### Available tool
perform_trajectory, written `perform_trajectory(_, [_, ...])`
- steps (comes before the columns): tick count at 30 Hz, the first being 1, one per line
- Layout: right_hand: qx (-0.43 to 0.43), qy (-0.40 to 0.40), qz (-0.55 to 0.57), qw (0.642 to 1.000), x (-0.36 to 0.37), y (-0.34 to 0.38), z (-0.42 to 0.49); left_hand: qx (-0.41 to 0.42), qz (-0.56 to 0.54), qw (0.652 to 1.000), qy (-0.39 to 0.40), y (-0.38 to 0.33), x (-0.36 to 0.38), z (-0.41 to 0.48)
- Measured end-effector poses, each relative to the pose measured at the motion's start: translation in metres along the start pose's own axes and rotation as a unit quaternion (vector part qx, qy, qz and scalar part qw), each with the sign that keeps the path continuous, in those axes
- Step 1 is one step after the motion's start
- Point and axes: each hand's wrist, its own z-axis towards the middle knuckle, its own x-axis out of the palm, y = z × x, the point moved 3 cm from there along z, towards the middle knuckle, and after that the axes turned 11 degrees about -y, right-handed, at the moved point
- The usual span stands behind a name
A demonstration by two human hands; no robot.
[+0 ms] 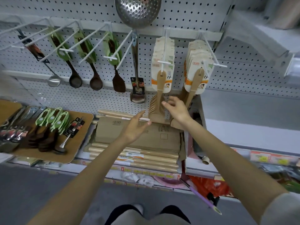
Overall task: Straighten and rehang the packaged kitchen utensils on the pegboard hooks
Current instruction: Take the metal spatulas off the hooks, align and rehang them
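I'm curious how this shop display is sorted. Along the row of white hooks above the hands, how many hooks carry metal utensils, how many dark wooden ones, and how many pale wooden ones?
Metal utensils: 2
Dark wooden utensils: 3
Pale wooden spatulas: 2
Total: 7

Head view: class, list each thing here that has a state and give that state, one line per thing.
Left hand, open, fingers straight, by the spatula heads.
Right hand, fingers curled at the spatula heads; grip unclear.
Left spatula bunch, hung on its hook, heads fanned.
Right spatula bunch, hung on its hook.
Green-carded spoons, lying on a tray, unhung.
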Motion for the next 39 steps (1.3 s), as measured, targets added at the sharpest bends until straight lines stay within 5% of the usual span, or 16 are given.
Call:
perform_trajectory(7, [-0.185,0.14,-0.232,0.945,0.044,0.011,-0.02,0.052,0.25,0.964,-0.068,0.037,-0.048,-0.031])
perform_trajectory(11, [-0.218,0.166,-0.276,0.921,0.094,0.034,-0.033,0.077,0.355,0.929,-0.078,0.065,-0.098,-0.045])
perform_trajectory(18, [-0.32,0.188,-0.356,0.858,0.239,0.105,-0.074,0.087,0.39,0.909,-0.117,0.158,-0.224,-0.049])
perform_trajectory(29, [-0.328,0.267,-0.398,0.814,0.5,0.233,-0.171,0.001,0.461,0.88,-0.117,0.317,-0.486,-0.106])
perform_trajectory(39, [-0.325,0.292,-0.456,0.775,0.618,0.272,-0.146,-0.038,0.433,0.897,-0.077,0.414,-0.547,-0.084])
